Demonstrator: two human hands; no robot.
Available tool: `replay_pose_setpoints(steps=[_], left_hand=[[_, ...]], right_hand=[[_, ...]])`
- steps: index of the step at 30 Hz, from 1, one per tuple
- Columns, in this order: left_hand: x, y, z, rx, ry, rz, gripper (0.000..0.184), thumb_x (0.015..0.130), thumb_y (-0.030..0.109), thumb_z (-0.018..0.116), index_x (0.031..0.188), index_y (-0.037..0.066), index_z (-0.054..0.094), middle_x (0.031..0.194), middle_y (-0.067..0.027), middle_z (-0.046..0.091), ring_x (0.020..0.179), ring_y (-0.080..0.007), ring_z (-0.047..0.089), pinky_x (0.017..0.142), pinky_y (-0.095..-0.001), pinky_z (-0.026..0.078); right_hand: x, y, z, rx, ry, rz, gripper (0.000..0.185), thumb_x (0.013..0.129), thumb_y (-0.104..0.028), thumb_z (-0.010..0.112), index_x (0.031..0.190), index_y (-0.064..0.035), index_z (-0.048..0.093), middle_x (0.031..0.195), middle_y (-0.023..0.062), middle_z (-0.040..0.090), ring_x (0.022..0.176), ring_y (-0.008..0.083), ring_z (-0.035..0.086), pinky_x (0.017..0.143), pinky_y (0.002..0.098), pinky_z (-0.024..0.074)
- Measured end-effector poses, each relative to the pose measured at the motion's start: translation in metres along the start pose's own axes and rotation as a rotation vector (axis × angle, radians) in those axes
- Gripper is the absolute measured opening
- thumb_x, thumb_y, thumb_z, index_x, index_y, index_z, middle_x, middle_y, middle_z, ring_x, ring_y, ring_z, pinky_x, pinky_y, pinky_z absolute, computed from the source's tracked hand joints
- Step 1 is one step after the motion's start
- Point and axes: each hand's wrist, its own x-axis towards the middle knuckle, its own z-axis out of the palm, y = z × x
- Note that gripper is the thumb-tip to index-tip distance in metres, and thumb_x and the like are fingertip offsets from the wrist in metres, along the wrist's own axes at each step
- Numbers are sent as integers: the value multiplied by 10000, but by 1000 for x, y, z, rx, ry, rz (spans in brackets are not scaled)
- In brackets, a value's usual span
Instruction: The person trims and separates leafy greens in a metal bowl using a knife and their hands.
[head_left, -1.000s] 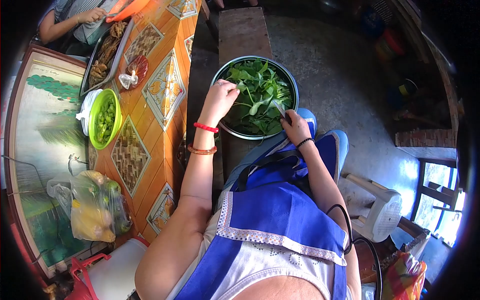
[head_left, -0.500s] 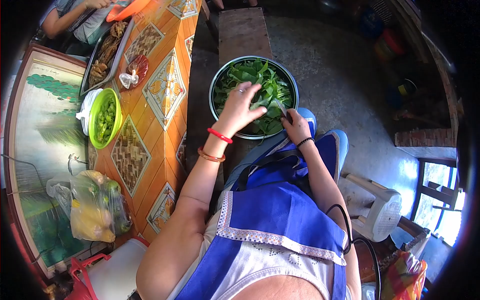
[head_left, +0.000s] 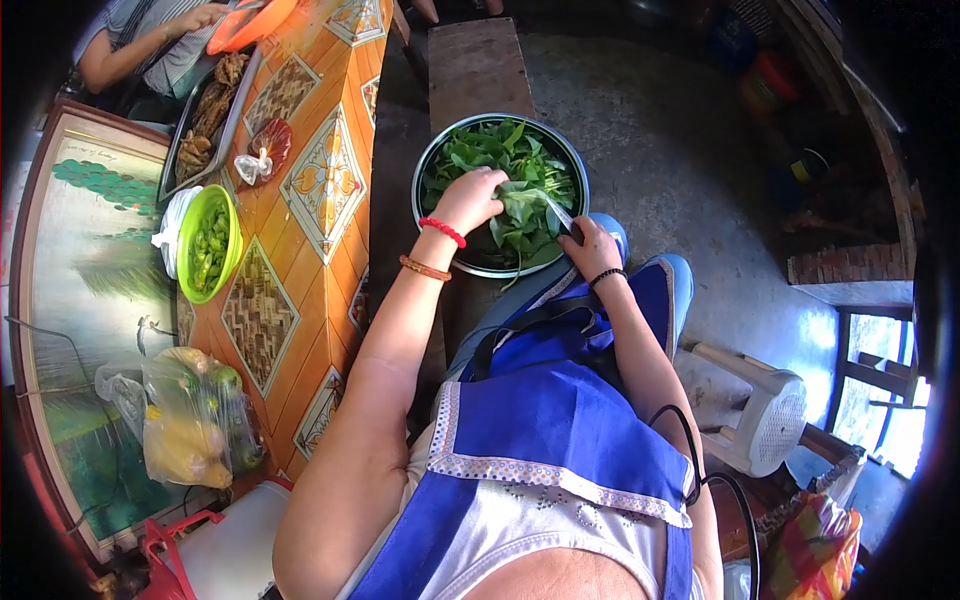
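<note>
A wide metal basin (head_left: 418, 180) full of leafy greens (head_left: 505, 150) sits just past my knees. My left hand (head_left: 473, 203), with red bangles at the wrist, is over the greens with its fingers closed on some leaves. At the basin's near right rim, my right hand (head_left: 594, 248) grips a small knife (head_left: 560, 212). The blade points up and left, close beside the leaves at my left hand. The knife's handle is mostly hidden in my fingers.
On the tiled table (head_left: 262, 310) to the left are a green bowl (head_left: 236, 245) of chopped green vegetables, a bag of red stuff (head_left: 272, 150), a tray (head_left: 168, 165) and a produce bag (head_left: 185, 420). Another person's arm (head_left: 130, 55) is beyond. A white stool (head_left: 765, 425) stands at right.
My left hand has gone from spread fingers to closed on leaves. The knife blade shows more now beside them. The view has shifted slightly.
</note>
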Motion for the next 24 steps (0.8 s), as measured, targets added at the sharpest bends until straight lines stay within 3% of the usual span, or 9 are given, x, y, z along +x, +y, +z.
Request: replay_pose_setpoints(steps=[2,4,5,9,10,13,17,20,24], left_hand=[[6,-6,-6,-36,8,67,295,724,66,644,1011,7,618,863,-197,649,824,-356,631,754,-407,503],[8,4,-23,-128,-110,-58,332,731,74,636,1056,13,612,799,-199,650,733,-323,641,692,-382,503],[9,13,-34,-145,-164,-135,335,728,85,658,1046,-13,624,924,-224,654,839,-353,644,763,-399,511],[20,-1,-47,-303,-241,-164,442,762,150,650,1173,3,580,928,-174,688,800,-244,661,701,-338,513],[24,-1,-53,-324,-322,-248,461,771,176,661,1189,0,576,960,-176,687,854,-246,654,757,-331,506],[30,-2,-67,-340,-365,-221,415,801,166,696,1169,10,584,1037,-83,672,961,-148,595,873,-283,447],[37,-13,-73,-324,-354,-309,693,773,269,771,1337,15,458,1283,-205,551,1183,-267,528,998,-326,409],[43,-31,-67,-155,-194,-327,703,771,284,770,1333,7,451,1320,-234,512,1223,-313,503,1021,-352,403],[41,-37,-54,22,47,-290,634,772,258,744,1298,17,485,1241,-247,524,1167,-366,528,1006,-380,422]], right_hand=[[1,3,1,24,5,7,370,808,-280,685,1096,-59,611,1039,178,646,987,350,612,840,424,488],[0,2,1,41,0,10,384,798,-290,696,1090,-55,613,1037,184,646,981,351,614,839,424,488],[1,3,1,43,-1,12,384,798,-290,696,1090,-55,613,1037,184,646,981,351,614,839,424,488],[2,5,2,41,-15,-1,383,804,-298,688,1088,-51,614,1026,182,650,976,352,616,840,424,487],[2,5,2,48,-13,-3,384,807,-301,684,1089,-51,614,1020,182,651,974,353,617,842,424,487],[3,7,4,50,-14,8,382,812,-304,677,1089,-48,614,1011,183,654,970,355,619,845,425,486],[3,7,3,54,-25,1,382,813,-304,677,1090,-49,615,1007,183,655,970,354,619,848,425,486],[4,8,4,39,-19,-2,383,813,-306,678,1091,-50,615,1008,182,655,971,351,620,847,424,487],[3,6,3,48,-28,-3,375,818,-305,676,1084,-48,613,1004,184,655,971,352,619,844,426,488]])
